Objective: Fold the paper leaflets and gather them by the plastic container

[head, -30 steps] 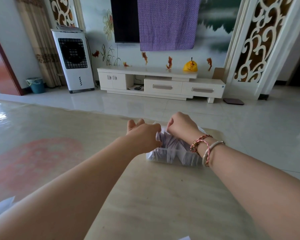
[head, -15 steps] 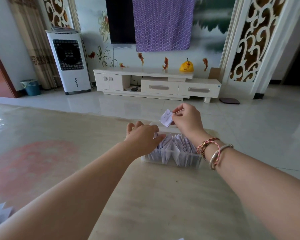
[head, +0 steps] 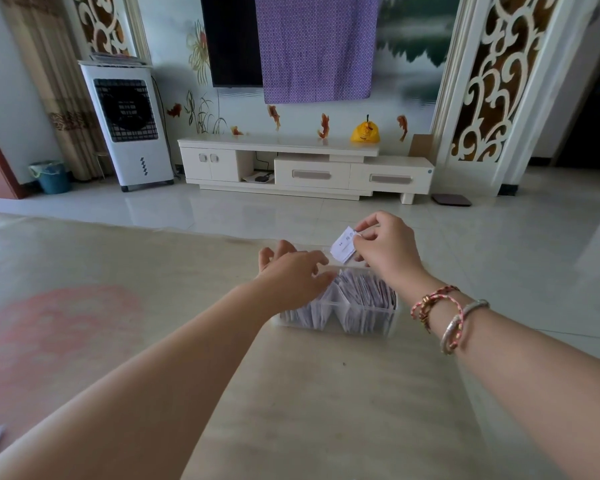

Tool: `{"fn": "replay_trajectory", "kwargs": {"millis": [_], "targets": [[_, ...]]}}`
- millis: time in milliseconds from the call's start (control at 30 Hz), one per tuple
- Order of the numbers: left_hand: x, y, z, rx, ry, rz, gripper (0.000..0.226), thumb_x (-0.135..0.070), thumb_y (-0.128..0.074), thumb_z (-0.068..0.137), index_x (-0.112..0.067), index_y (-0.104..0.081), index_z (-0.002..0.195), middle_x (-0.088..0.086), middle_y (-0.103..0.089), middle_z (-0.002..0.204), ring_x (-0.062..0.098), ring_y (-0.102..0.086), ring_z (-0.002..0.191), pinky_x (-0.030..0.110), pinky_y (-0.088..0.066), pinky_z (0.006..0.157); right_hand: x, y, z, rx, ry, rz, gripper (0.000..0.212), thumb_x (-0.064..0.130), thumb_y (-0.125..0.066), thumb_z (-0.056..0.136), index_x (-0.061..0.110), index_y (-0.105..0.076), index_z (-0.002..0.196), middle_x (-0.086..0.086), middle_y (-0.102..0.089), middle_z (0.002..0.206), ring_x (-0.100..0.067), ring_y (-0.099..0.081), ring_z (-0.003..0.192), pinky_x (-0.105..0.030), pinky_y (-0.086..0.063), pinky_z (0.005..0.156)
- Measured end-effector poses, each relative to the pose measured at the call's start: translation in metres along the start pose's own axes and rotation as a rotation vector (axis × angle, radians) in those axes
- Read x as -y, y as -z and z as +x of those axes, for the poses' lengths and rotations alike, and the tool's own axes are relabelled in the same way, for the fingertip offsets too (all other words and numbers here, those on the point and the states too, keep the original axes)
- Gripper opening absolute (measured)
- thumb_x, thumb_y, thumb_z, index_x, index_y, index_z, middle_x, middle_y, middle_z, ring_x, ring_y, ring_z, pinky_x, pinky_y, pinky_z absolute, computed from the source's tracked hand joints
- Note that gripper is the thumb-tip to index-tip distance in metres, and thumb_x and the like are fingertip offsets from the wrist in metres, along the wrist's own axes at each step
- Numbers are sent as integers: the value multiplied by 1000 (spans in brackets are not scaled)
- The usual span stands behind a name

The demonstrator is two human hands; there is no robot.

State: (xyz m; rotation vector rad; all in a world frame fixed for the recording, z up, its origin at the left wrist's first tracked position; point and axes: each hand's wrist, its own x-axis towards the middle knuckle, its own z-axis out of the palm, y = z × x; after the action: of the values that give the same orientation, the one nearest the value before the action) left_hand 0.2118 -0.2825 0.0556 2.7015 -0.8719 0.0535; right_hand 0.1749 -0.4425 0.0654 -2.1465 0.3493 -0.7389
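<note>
The right hand [head: 387,247] pinched a folded leaflet [head: 343,246] just above the plastic container [head: 340,306], its long axis tilted, the open left hand [head: 293,275] reaching nearest.

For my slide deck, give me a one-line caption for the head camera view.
Right hand pinches a paper leaflet above the leaflet-filled plastic container; left hand hovers beside it.

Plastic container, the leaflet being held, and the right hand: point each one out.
Plastic container [head: 361,325]: head view, on its clear front wall.
Leaflet [head: 343,245]: head view, on the middle of the white printed paper.
Right hand [head: 390,249]: head view, on the back of the hand pinching the leaflet.
</note>
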Motion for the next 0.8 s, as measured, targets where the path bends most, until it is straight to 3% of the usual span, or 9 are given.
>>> {"fn": "replay_trajectory", "kwargs": {"millis": [133, 200, 300, 433, 533, 700, 800], "targets": [[-4, -2, -1, -1, -9, -39, 31, -56, -41, 94, -38, -63, 109, -14, -61, 90, 11, -29, 114, 34, -13, 90, 0, 12, 3, 26, 24, -55, 6, 11, -60, 86, 17, -62, 84, -2, -67, 81, -18, -67, 85, -40, -57, 70], [-2, -2, 0, -23, 19, -3, 27, -49, -43, 95, -34, -64, 99, -10, -63, 92, 12, -31, 112, 35, -14, 92, 0, 14, 5, 58, 31, -67, 7, 13, -59, 87, 17, -64, 85, 1, -66, 79, -17, -66, 86, -36, -56, 70], [-2, -1, 2, -56, 32, 30, 31, -40, -37, 98, -26, -64, 100, -7, -64, 97, 15, -33, 112, 35, -16, 88, 2, 11, 6, 161, 12, -42, 15, 10, -51, 92, 15, -65, 93, -1, -62, 78, -18, -65, 87, -30, -55, 67], [-10, -2, 10, -7, 38, 24, 45, -43, -23, 100, -18, -59, 90, -1, -60, 90, 21, -38, 109, 35, -20, 87, 0, 5, 1, 164, -1, -44, 21, 8, -41, 94, 14, -61, 95, 1, -57, 80, -10, -58, 73, -18, -44, 52], [-23, -6, 12, 72, 7, 32, 46, -48, -24, 99, -20, -60, 96, -4, -57, 84, 21, -39, 109, 37, -21, 91, -2, 6, 0, 159, -7, -31, 22, 6, -37, 95, 14, -58, 97, 2, -55, 83, -12, -57, 74, -26, -47, 55], [-31, -12, 16, 126, -62, -92, 30, -42, -38, 96, -21, -53, 84, -4, -61, 86, 21, -50, 100, 37, -25, 90, -5, 12, 0, 91, 83, -145, 21, 8, -36, 94, 15, -56, 96, 1, -57, 80, -19, -57, 71, -32, -41, 56], [-29, -12, 16, 161, -79, -99, 32, -50, -36, 97, -25, -51, 83, -10, -56, 78, 16, -52, 88, 35, -27, 89, -7, 18, 0, 179, 138, -300, 21, 8, -36, 94, 17, -53, 101, 1, -55, 72, -16, -50, 57, -29, -35, 50]]}}
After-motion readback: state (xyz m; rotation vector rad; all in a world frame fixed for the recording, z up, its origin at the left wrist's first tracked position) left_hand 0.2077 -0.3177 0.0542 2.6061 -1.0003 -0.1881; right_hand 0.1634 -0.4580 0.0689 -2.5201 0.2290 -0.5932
